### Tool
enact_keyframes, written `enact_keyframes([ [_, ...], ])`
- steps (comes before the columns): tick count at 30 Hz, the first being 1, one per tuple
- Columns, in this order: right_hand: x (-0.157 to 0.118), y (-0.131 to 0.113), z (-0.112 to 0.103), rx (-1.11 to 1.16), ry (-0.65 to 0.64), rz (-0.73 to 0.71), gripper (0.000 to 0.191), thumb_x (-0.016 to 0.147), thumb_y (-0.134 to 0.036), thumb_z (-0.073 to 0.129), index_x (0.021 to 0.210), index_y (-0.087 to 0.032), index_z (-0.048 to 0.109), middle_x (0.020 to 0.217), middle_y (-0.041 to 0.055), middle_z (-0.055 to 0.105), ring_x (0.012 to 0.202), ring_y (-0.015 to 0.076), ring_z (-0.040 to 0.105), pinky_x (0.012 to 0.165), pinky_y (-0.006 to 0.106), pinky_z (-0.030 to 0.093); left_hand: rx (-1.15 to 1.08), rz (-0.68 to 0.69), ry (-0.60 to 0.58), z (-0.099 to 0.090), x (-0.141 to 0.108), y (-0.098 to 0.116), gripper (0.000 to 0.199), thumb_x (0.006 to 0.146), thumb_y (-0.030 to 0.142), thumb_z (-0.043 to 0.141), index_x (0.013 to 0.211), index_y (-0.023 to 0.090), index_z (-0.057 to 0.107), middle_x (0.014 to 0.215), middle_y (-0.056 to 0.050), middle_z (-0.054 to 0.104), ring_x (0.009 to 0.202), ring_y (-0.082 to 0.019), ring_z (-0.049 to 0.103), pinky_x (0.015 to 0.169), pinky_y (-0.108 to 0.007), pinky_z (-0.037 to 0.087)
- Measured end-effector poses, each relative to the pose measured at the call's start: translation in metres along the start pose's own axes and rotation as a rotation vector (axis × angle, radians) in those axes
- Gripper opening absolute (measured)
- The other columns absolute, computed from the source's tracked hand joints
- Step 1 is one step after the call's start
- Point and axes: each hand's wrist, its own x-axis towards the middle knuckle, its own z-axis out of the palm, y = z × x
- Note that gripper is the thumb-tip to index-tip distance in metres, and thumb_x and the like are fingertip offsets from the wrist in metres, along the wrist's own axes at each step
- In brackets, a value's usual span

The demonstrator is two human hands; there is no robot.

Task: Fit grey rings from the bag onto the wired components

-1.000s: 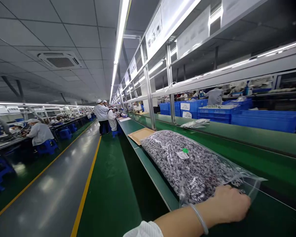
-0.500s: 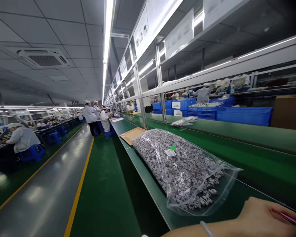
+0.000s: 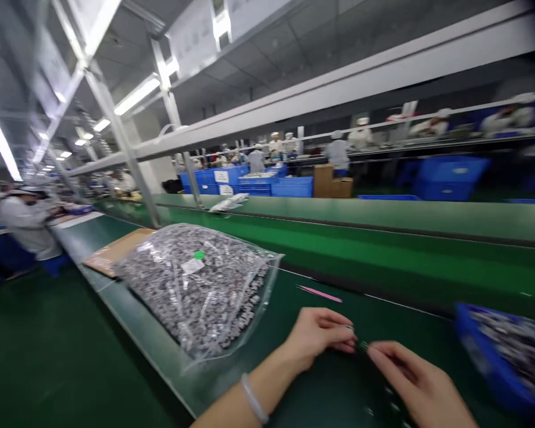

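Note:
My left hand (image 3: 316, 337), with a pale band on its wrist, is closed in a pinch over the green bench. A tiny shiny bit shows at its fingertips, too small to name. Just right of it, my right hand (image 3: 412, 377) pinches too, its fingertips close to the left ones. Between them is a small blurred greenish piece (image 3: 364, 345); which hand holds it I cannot tell. Pink tweezers (image 3: 320, 293) lie on the bench beyond my left hand. To the left lies a clear plastic bag (image 3: 191, 291) full of small grey parts, with a white label and green sticker.
A blue bin (image 3: 484, 351) of small greyish parts stands at the right. Behind the bag lies a brown cardboard tray (image 3: 111, 254). A green belt (image 3: 339, 246) runs along the back, below metal posts. Several people in white work farther off; blue crates (image 3: 292, 186) stand beyond.
My view has swung right, bringing my right hand and the blue bin into sight. The pink tweezers, partly seen by my left hand before, now lie apart from it on the bench.

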Motion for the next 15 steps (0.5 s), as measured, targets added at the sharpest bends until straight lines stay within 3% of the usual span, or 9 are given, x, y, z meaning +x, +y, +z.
enact_keyframes([
  [4, 0.007, -0.01, 0.001, 0.014, -0.047, 0.091, 0.036, 0.075, -0.052, 0.058, 0.063, -0.018, 0.058, 0.058, 0.0006, 0.051, 0.052, 0.0134, 0.047, 0.047, 0.024, 0.039, 0.013, 0.005, -0.06, 0.004, -0.007, 0.003, 0.056, 0.047, 0.039, 0.089, 0.09, 0.007, 0.073, 0.076, -0.009, 0.07, 0.067, -0.016, 0.065, 0.074, -0.033, 0.055],
  [8, 0.007, -0.01, 0.0, 0.013, -0.09, 0.147, 0.031, 0.075, -0.045, 0.054, 0.06, -0.018, 0.052, 0.053, -0.0038, 0.04, 0.048, 0.0098, 0.036, 0.046, 0.023, 0.031, 0.068, 0.026, -0.079, 0.006, -0.012, 0.004, 0.049, 0.052, 0.039, 0.087, 0.088, 0.009, 0.073, 0.074, -0.008, 0.069, 0.066, -0.016, 0.065, 0.073, -0.034, 0.056],
  [15, 0.006, -0.007, 0.002, 0.03, -0.135, 0.162, 0.029, 0.073, -0.043, 0.051, 0.058, -0.019, 0.046, 0.052, -0.0048, 0.039, 0.047, 0.009, 0.032, 0.046, 0.022, 0.027, 0.217, 0.07, -0.104, 0.012, -0.016, -0.002, 0.051, 0.057, 0.047, 0.082, 0.091, 0.01, 0.075, 0.08, -0.008, 0.068, 0.064, -0.015, 0.064, 0.071, -0.034, 0.056],
])
